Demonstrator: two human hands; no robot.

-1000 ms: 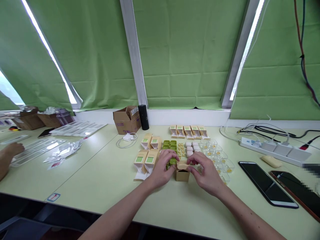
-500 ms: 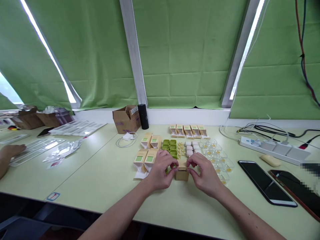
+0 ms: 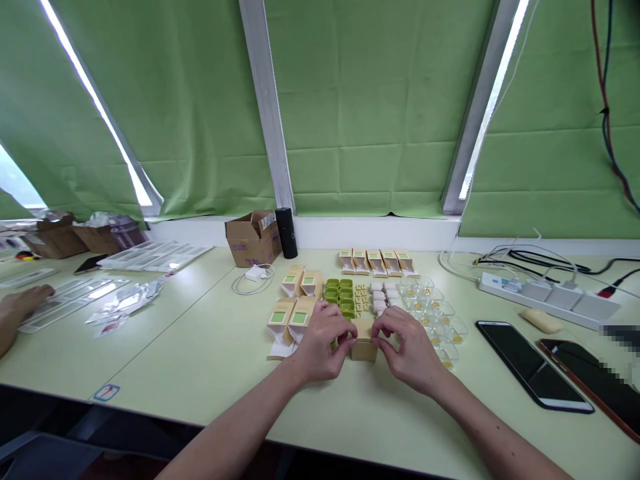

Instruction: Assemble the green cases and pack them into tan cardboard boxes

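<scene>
A small brown cardboard box (image 3: 364, 350) stands on the table in front of me, its top flap folded down. My left hand (image 3: 327, 343) pinches its left side with thumb and fingers, and my right hand (image 3: 405, 343) pinches the right side. Just beyond my hands are several green cups (image 3: 345, 293), small yellow pieces (image 3: 361, 298) and pale pink round pieces (image 3: 379, 297). Clear plastic cups (image 3: 453, 328) stand by my right hand. Open kraft boxes with green labels (image 3: 300, 319) are left of my left hand; my fingers partly cover the nearest green cups.
More open small boxes (image 3: 377, 262) line up at the back. At right lie phones (image 3: 533, 363), a beige oval object (image 3: 541, 321) and a power strip (image 3: 545, 300). A carton (image 3: 254, 243) and black bottle (image 3: 287, 233) stand behind. Another person's hand (image 3: 25, 303) is far left, near clear trays (image 3: 70, 300).
The box's top flap has come down, and the dark gap at its front edge has closed. My hands stay at its sides. The other person's hand has shifted slightly.
</scene>
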